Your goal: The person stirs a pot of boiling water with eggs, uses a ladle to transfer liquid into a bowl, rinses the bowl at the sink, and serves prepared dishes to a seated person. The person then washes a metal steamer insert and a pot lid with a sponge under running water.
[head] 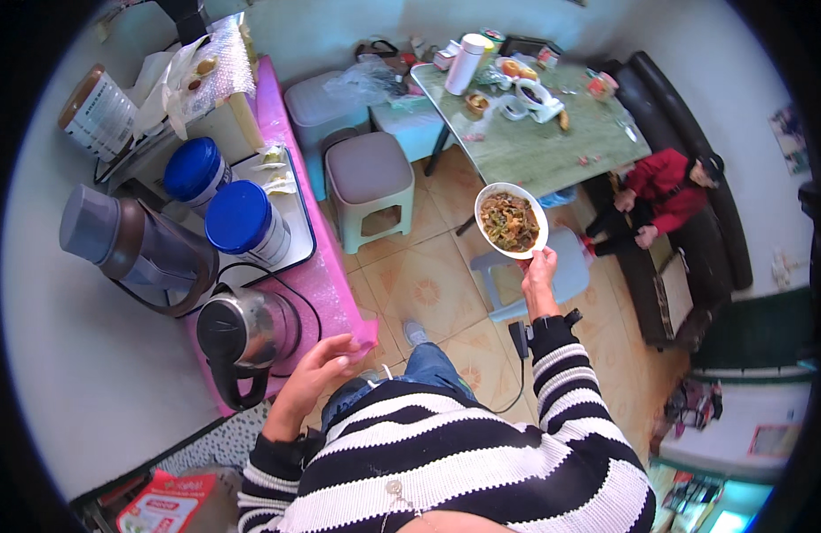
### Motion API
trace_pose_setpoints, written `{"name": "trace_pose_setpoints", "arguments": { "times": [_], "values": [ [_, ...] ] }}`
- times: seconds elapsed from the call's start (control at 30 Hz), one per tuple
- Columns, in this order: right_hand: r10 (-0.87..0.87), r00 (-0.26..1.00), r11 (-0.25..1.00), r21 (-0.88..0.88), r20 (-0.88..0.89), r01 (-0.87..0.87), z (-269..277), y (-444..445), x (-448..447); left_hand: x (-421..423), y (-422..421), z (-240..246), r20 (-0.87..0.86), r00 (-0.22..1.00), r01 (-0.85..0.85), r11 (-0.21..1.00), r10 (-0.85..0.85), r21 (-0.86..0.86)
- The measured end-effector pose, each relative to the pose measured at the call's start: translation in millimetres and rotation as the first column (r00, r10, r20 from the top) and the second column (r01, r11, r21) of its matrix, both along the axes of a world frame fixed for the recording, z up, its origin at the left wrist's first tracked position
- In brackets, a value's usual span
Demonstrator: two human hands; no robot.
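In the head view, my right hand point(540, 280) grips the near rim of a white bowl point(545, 230). Cooked food in dark sauce point(509, 221) fills the bowl, held out level over the floor near the dining table. My left hand point(319, 368) is beside the pink table cover point(297, 220), its thumb and fingers apart with nothing held. Its fingertips overlap the cover's loose corner; whether they touch it I cannot tell. An electric kettle point(250, 330) stands close to the left hand, its black handle facing me.
Dishes and jars crowd the green dining table point(517, 150). A plastic stool point(377, 173) and a pale stool point(567, 273) stand on the tiled floor. A person in red point(670, 190) sits on the dark sofa point(717, 246). Blue-lidded tubs point(237, 216) and a grey vacuum flask point(144, 233) are left.
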State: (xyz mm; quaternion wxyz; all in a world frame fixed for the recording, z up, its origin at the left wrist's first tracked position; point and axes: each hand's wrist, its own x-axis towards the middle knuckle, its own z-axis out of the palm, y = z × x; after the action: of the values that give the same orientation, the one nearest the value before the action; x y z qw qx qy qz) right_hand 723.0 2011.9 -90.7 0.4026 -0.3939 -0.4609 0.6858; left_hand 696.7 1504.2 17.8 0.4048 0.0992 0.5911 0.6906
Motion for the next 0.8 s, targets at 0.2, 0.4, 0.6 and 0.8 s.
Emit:
{"name": "trace_pose_setpoints", "arguments": {
  "times": [0.2, 0.4, 0.6, 0.8],
  "values": [
    [-0.088, 0.989, 0.995, -0.024, 0.121, 0.092, -36, 80, -111, 47, 17, 7, 0.243, 0.897, -0.372, 0.928, 0.368, -0.032],
    [0.136, 0.973, 0.982, 0.102, 0.186, -0.157, -99, 157, -161, 77, 32, 28, 0.234, 0.792, -0.540, 0.826, 0.563, -0.160],
    [0.351, 0.836, 0.929, -0.045, 0.421, -0.367, -66, 163, -185, 98, 4, 17, 0.275, 0.738, -0.592, 0.787, 0.616, -0.174],
    [0.269, 0.705, 0.930, 0.013, 0.656, -0.366, -32, -1, -204, 159, -53, 15, 0.267, 0.610, -0.720, 0.662, 0.746, -0.206]
  ]
}}
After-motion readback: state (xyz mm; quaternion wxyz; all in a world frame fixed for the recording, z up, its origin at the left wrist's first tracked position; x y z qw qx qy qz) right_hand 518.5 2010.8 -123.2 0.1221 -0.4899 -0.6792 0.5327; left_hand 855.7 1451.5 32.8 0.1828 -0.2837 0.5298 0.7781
